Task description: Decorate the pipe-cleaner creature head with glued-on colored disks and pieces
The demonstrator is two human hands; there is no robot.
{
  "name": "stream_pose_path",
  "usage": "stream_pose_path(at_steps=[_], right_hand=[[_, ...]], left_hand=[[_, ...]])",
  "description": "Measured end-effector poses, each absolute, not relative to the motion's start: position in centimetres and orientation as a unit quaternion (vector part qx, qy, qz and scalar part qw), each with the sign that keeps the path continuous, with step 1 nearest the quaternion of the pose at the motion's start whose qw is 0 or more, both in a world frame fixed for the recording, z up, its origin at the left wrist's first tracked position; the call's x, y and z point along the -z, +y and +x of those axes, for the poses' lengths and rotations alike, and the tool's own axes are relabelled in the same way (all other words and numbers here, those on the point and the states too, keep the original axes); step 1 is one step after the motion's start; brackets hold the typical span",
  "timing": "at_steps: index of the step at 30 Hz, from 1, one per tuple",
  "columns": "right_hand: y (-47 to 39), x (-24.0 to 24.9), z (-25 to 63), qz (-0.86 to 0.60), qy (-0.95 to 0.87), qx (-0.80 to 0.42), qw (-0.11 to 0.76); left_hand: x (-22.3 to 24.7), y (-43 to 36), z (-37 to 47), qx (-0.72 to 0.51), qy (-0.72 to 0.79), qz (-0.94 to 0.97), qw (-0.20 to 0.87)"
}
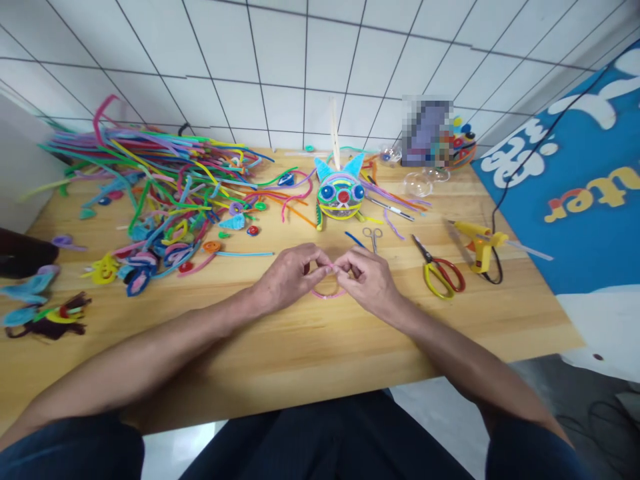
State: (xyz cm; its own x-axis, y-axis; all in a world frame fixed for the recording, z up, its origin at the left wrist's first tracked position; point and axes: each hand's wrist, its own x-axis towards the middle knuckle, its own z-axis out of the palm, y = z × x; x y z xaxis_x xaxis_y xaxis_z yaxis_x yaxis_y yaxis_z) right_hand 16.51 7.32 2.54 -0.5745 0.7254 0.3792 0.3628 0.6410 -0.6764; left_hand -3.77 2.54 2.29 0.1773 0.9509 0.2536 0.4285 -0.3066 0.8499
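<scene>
Hands (289, 275) clear of table edge (280, 404)

Hands (286, 277) (369, 279): two; pink loop (327, 297): one; scissors (434, 261) (373, 239): two pairs.

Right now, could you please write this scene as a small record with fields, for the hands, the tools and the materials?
Left hand: fingertips pinching a pink loop
Right hand: pinching the same loop, close beside
Tools at right: red-and-yellow-handled scissors, yellow glue gun
Beyond hands: small metal scissors, figure with blue ears
At left: heap of colourful fuzzy strips
Surface: wooden table
</scene>
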Motion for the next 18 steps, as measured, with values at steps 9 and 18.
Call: stream_pose_path(at_steps=[9, 18], right_hand=[[7.6, -5.5, 15.8, -0.336, -0.803, -0.358, 0.339], [8.2, -7.5, 16.0, -0.304, -0.889, -0.207, 0.275]], left_hand=[[-2.7, 2.1, -2.8, -0.541, 0.480, 0.482, 0.495], [-5.0, 2.5, -4.4, -0.445, 0.502, 0.658, 0.342]])
